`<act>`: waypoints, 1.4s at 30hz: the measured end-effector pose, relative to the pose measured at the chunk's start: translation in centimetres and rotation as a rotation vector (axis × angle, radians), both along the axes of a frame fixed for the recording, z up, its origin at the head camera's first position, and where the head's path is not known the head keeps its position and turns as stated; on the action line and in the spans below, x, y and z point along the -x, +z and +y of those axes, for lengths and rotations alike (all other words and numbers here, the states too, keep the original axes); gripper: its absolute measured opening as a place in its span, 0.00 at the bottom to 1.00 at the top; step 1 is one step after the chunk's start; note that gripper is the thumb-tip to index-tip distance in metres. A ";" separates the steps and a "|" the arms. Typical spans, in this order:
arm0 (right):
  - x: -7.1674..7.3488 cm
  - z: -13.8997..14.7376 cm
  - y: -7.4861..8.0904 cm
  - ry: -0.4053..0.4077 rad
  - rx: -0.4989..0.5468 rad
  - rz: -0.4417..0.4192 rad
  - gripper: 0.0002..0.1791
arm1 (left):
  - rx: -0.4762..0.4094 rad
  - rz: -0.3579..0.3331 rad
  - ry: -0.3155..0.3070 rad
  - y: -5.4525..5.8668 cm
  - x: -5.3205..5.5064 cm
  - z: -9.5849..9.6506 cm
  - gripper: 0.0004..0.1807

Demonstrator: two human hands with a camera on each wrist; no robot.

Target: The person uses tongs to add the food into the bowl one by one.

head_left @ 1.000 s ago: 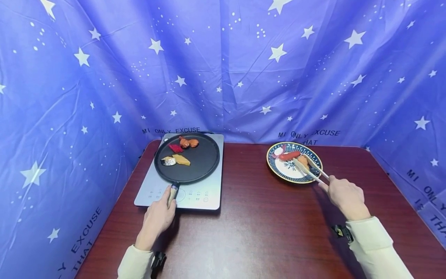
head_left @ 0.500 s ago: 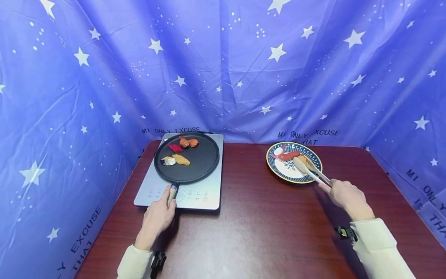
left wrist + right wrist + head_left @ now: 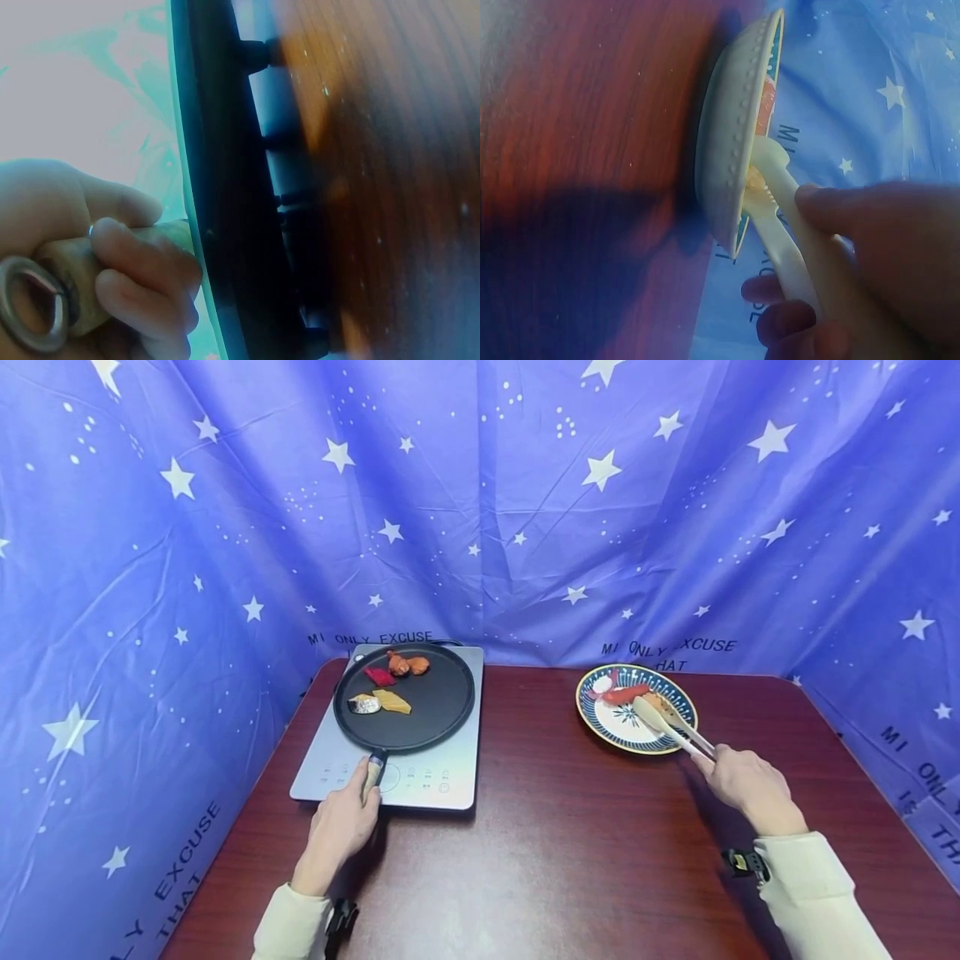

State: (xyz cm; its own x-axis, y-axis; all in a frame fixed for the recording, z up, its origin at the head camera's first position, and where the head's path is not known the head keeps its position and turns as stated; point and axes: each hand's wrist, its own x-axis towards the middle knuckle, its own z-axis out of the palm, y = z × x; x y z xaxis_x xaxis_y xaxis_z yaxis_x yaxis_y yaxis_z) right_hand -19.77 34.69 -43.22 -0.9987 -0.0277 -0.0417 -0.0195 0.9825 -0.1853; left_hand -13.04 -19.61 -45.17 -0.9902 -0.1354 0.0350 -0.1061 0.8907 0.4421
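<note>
My left hand (image 3: 343,822) grips the wooden handle (image 3: 79,281) of a black flat frying pan (image 3: 431,718) on a silver induction cooktop (image 3: 459,777). In the pan lie orange-brown chicken-like pieces (image 3: 417,666), a dark red piece (image 3: 380,677), a yellow slice (image 3: 392,702) and a silvery fish-like piece (image 3: 365,704). At the right, my right hand (image 3: 753,785) holds pale tongs (image 3: 686,741), their tips drawn together around a golden-brown piece (image 3: 660,702) on a blue-patterned plate (image 3: 615,737). Beside that piece are a red sausage (image 3: 625,695) and a pink-and-white piece (image 3: 602,685).
Both stand on a dark red wooden table (image 3: 540,827), cooktop at the left, plate at the right. A blue star-printed curtain (image 3: 480,527) surrounds the back and sides. A cable (image 3: 447,643) shows behind the pan.
The tongs' tips have come together on the golden-brown piece, and my right hand has shifted slightly right. My left hand and the pan stay in place.
</note>
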 end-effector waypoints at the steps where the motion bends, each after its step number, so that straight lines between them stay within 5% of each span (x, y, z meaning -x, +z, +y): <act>1: 0.0 0.0 -0.1 -0.001 0.002 0.011 0.33 | 0.002 0.003 -0.001 0.0 0.0 0.0 0.30; 42: -0.8 0.6 -0.7 0.062 0.071 0.038 0.30 | 0.004 -0.013 0.000 0.2 -0.2 -0.1 0.30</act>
